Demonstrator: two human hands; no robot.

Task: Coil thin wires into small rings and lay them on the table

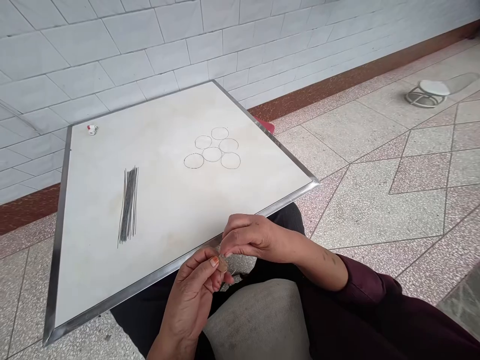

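Note:
Both hands are close together at the table's near edge, above the lap. My left hand (195,290) pinches a small brownish piece (222,265) with thin wire at it, thumb on top. Just to the right, my right hand (249,237) has its fingers pressed together at the same spot, on a thin wire end partly hidden by the fingers. On the white table (157,200) lie several thin wire rings (212,154) grouped right of the middle. A bundle of straight dark wires (129,205) lies at the left.
A small white and red object (92,130) sits in the table's far left corner. The table has a metal edge (150,283). A grey cushion (262,320) rests on the lap. A white-seated chair (431,90) stands on the floor at the right.

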